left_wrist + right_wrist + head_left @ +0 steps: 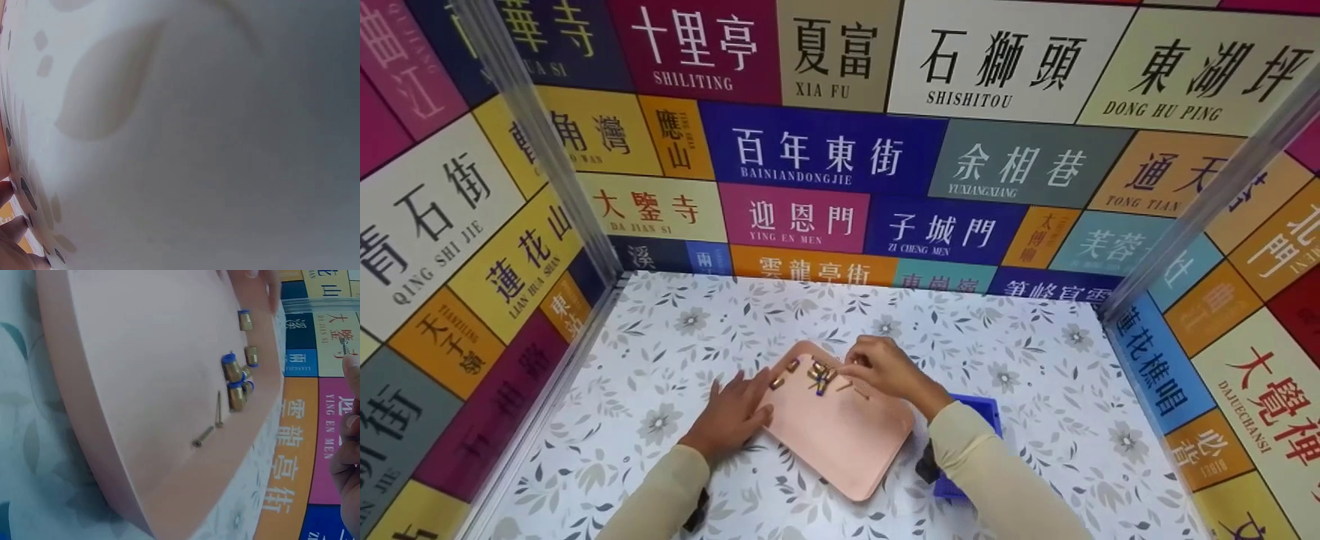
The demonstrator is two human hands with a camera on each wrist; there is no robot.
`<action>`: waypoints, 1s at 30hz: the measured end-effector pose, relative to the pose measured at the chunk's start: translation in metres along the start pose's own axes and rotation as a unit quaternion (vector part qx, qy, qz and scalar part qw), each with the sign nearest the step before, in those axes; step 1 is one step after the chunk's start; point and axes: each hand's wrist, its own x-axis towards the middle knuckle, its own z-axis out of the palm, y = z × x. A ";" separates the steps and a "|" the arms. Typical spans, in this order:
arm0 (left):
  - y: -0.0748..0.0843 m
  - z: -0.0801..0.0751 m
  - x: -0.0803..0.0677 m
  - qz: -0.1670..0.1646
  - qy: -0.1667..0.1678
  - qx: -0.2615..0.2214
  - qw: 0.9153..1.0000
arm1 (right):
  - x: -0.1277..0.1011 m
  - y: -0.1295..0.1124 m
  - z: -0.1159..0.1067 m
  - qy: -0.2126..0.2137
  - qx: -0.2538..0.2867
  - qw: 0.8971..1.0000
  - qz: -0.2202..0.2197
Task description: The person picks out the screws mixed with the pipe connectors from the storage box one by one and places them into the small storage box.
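The right hand (885, 369) pinches a thin screw (344, 343) above the pink tray's (847, 442) far end; it looks light, stiff and slippery, best held at mid-shank. The left hand (733, 412) lies flat, fingers straight, against the tray's left edge on the desk (660, 360). Two more screws (209, 426) and brass fittings (236, 379) crowd near. A blue box (986, 412) sits behind the right forearm.

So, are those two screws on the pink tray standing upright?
No. In the right wrist view both screws lie flat on the pink tray, beside the brass fittings with blue collars.
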 end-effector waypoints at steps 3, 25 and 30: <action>-0.001 0.001 -0.001 -0.001 -0.002 0.002 1.000 | -0.009 0.000 -0.014 0.015 0.015 1.000 -0.003; 0.000 0.002 -0.002 -0.021 -0.012 0.014 1.000 | -0.089 0.024 -0.092 0.087 0.007 0.996 0.010; 0.005 0.000 0.000 -0.031 -0.016 0.010 0.999 | -0.110 0.031 -0.106 0.113 -0.012 0.993 0.029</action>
